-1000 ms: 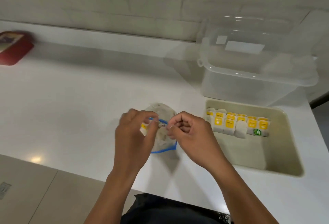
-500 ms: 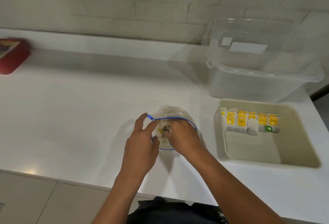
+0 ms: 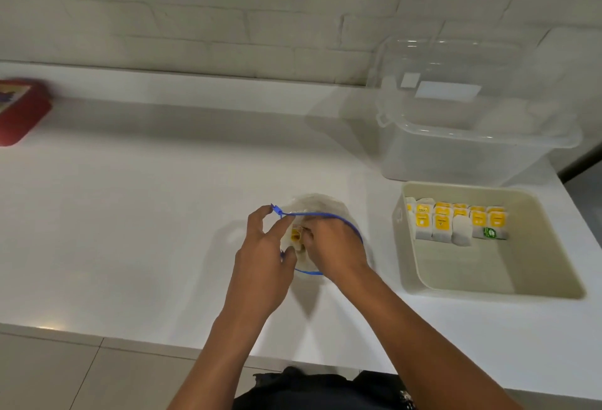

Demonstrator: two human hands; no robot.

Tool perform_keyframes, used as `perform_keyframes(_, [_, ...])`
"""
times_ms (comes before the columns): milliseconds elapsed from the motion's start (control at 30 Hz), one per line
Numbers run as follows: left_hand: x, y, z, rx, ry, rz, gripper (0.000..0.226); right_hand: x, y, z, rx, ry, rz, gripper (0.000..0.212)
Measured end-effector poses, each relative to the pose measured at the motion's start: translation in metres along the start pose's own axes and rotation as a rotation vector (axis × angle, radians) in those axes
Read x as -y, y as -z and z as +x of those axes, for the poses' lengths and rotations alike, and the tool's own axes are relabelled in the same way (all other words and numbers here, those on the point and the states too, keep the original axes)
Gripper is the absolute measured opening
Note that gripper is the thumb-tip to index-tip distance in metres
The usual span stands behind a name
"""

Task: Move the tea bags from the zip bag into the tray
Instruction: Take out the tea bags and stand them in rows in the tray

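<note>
A clear zip bag (image 3: 317, 206) with a blue zip rim stands open on the white counter. My left hand (image 3: 264, 253) pinches the bag's left rim and holds its mouth wide. Inside the mouth, the fingers of my right hand (image 3: 332, 246) curl around a tea bag with a yellow tag (image 3: 295, 234). To the right sits the cream tray (image 3: 553, 279); several tea bags with yellow tags (image 3: 456, 222) stand in a row along its far wall.
A clear plastic tub (image 3: 472, 135) with its lid stands behind the tray against the brick wall. A red box (image 3: 19, 109) lies at the far left of the counter (image 3: 130, 230). The counter's front edge runs just before my body.
Both hands first pulled the zip rim apart. Then my right hand went into the bag and stays there, while my left keeps the rim open. The view has shifted slightly.
</note>
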State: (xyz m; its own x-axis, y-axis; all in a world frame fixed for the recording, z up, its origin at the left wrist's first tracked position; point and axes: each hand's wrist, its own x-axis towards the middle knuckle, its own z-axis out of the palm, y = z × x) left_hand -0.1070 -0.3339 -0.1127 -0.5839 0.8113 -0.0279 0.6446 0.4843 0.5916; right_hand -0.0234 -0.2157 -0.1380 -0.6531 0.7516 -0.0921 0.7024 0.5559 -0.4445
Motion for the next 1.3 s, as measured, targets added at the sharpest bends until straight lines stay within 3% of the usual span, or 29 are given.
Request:
perform_keyframes(100, [0.002,0.003,0.002,-0.034,-0.017,0.009,0.056,0.003,0.025,-0.015,0.010,0.071,0.050,0.019])
perform_keyframes(300, [0.002,0.003,0.003,-0.037,-0.054,0.033,0.045,-0.007,0.055,-0.028,0.143,-0.029,0.511,0.016])
perform_keyframes(367, [0.001,0.005,0.004,-0.043,-0.084,-0.006,0.036,-0.009,0.062,-0.029,0.178,-0.001,0.559,0.017])
perform_keyframes(533, [0.005,0.013,0.008,-0.008,-0.101,-0.072,0.003,-0.013,0.067,-0.029,0.234,0.050,0.474,0.012])
perform_keyframes(667, [0.012,0.021,0.008,0.113,-0.111,-0.071,0.008,-0.021,0.065,-0.018,0.300,0.009,0.162,0.033])
perform_keyframes(733, [0.016,0.023,0.008,0.152,-0.091,-0.125,0.008,-0.019,0.058,-0.011,0.284,0.023,0.119,0.036])
perform_keyframes(833, [0.022,0.021,0.008,0.119,-0.090,-0.159,0.008,-0.009,0.039,-0.005,0.308,0.089,0.163,0.024])
perform_keyframes(933, [0.022,0.022,0.006,0.111,-0.088,-0.127,0.008,-0.002,0.013,0.000,0.229,0.089,0.041,0.008])
perform_keyframes(1033, [0.020,0.025,0.004,0.086,-0.090,-0.087,0.008,0.001,-0.002,0.004,0.148,0.022,-0.086,0.011])
perform_keyframes(1300, [0.021,0.028,-0.001,0.076,-0.116,-0.074,0.006,0.003,0.000,0.007,0.160,-0.077,0.032,0.012])
